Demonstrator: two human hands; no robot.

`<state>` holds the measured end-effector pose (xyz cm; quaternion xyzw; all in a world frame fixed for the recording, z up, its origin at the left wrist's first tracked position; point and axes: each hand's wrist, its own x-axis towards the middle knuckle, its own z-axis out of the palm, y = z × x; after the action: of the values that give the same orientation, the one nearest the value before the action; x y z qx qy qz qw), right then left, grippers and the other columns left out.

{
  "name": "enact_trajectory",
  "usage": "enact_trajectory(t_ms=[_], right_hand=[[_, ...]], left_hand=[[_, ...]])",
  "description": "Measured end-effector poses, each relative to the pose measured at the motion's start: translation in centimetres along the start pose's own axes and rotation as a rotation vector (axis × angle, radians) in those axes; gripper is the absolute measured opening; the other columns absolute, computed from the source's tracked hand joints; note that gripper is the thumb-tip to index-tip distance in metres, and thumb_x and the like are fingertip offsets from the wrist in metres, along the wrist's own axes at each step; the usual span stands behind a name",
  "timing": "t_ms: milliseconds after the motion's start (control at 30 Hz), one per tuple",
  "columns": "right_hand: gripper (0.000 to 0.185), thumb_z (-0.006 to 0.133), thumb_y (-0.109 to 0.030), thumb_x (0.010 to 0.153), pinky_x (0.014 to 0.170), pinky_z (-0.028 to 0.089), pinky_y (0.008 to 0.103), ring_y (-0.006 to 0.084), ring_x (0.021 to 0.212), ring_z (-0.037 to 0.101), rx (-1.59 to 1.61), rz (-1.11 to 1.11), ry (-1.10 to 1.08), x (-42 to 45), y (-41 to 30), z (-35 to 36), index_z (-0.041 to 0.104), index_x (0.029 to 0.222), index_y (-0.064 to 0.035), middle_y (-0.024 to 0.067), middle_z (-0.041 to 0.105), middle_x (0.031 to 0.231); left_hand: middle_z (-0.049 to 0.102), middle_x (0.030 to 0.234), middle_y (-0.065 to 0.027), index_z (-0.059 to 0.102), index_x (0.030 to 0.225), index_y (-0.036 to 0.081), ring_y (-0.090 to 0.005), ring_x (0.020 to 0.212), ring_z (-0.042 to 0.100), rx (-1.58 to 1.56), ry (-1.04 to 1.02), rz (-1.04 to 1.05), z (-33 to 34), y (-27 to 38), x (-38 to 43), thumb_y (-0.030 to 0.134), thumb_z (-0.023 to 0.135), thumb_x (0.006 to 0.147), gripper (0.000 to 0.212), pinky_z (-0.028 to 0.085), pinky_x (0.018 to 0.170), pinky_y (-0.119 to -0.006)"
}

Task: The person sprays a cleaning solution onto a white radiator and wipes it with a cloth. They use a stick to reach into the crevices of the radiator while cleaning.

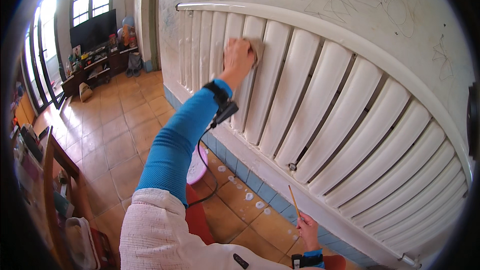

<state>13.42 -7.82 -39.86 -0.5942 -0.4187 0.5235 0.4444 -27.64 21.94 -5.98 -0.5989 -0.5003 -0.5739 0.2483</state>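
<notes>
My left hand is raised against the white column radiator on the wall. Its fingers press a beige-grey cloth to the front of the columns, towards the radiator's left part. Wet suds show on the columns left of the cloth. Low at the right, my right hand grips a thin wooden stick, tilted with its tip up towards the radiator's lower edge. The hand itself stays apart from the radiator.
A pink basin of sudsy water stands on the tiled floor, partly behind my left arm. Foam drops dot the tiles. A black cable hangs from my left wrist. At left is a wooden table; farther off, a TV.
</notes>
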Motion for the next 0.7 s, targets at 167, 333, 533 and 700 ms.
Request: enact_trajectory(t_ms=[167, 333, 533, 700], right_hand=[[0.032, 0.067, -0.015, 0.089, 0.045, 0.034, 0.0207, 0.004, 0.052, 0.045, -0.034, 0.023, 0.028, 0.3, 0.1, 0.2, 0.065, 0.119, -0.0042, -0.0001, 0.058, 0.067], [0.032, 0.067, -0.015, 0.09, 0.049, 0.037, 0.02, 0.0041, 0.056, 0.049, -0.063, 0.028, 0.002, 0.2, 0.1, 0.5, 0.066, 0.119, -0.004, -0.0006, 0.06, 0.069], [0.032, 0.065, -0.014, 0.09, 0.054, 0.042, 0.0204, 0.0049, 0.062, 0.053, -0.125, 0.05, -0.025, 0.0, -0.5, 1.6, 0.065, 0.12, -0.0032, -0.0001, 0.062, 0.073], [0.03, 0.064, -0.014, 0.091, 0.058, 0.044, 0.0211, 0.0058, 0.063, 0.053, -0.188, 0.021, -0.015, 0.5, -0.7, 2.2, 0.066, 0.118, -0.0016, -0.0007, 0.063, 0.076]], left_hand=[[0.053, 0.118, -0.022, 0.059, 0.1, -0.003, -0.0418, 0.106, 0.051, 0.022, 0.245, -0.081, 0.2, 1.2, 7.4, 0.005, 0.065, 0.075, 0.027, 0.046, 0.09, -0.047], [0.054, 0.117, -0.0228, 0.06, 0.1, -0.004, -0.0431, 0.107, 0.05, -0.196, 0.145, -0.118, 0.9, -0.4, 5.7, 0.005, 0.063, 0.075, 0.027, 0.045, 0.092, -0.046], [0.057, 0.117, -0.0189, 0.063, 0.102, -0.002, -0.0428, 0.112, 0.046, -0.129, 0.227, -0.276, 2.6, 1.6, 3.7, 0.012, 0.065, 0.075, 0.03, 0.037, 0.102, -0.045], [0.055, 0.122, -0.019, 0.062, 0.105, -0.003, -0.0427, 0.115, 0.045, -0.293, 0.271, -0.538, 3.8, 1.1, 7.2, 0.016, 0.067, 0.075, 0.035, 0.036, 0.102, -0.046]])
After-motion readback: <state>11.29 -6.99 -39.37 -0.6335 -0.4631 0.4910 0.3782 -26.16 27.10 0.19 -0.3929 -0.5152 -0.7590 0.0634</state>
